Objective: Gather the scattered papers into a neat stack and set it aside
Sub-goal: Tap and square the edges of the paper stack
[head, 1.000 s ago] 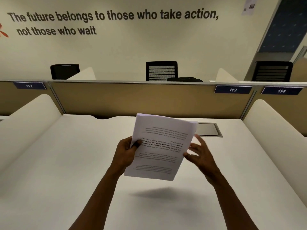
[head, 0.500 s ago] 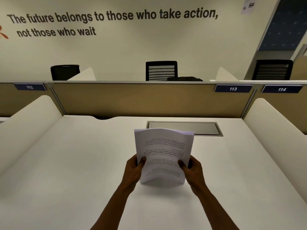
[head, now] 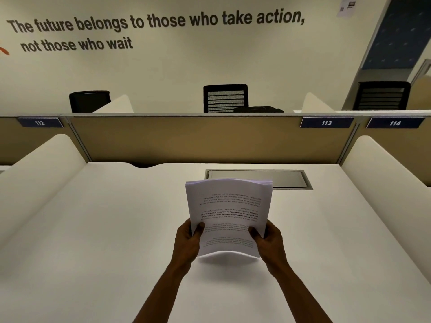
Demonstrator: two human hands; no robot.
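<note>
A stack of white printed papers [head: 229,206] stands upright in the middle of the white desk [head: 105,229], its text upside down to me. The lower edge sits at or just above the desk surface and bows slightly. My left hand [head: 187,241] grips the stack's lower left side, thumb on the front sheet. My right hand [head: 268,241] grips the lower right side the same way. The sheets look roughly aligned, with the top edges curved.
A grey cable hatch [head: 256,178] is set in the desk just behind the papers. White curved side dividers [head: 42,164] [head: 384,169] flank the desk, and a tan partition [head: 198,138] closes the back. Black chairs [head: 225,97] stand beyond it.
One second ago only my left hand held the tilted stack in the air. My right hand has closed on it, and both hands brought it down upright toward the desk.
</note>
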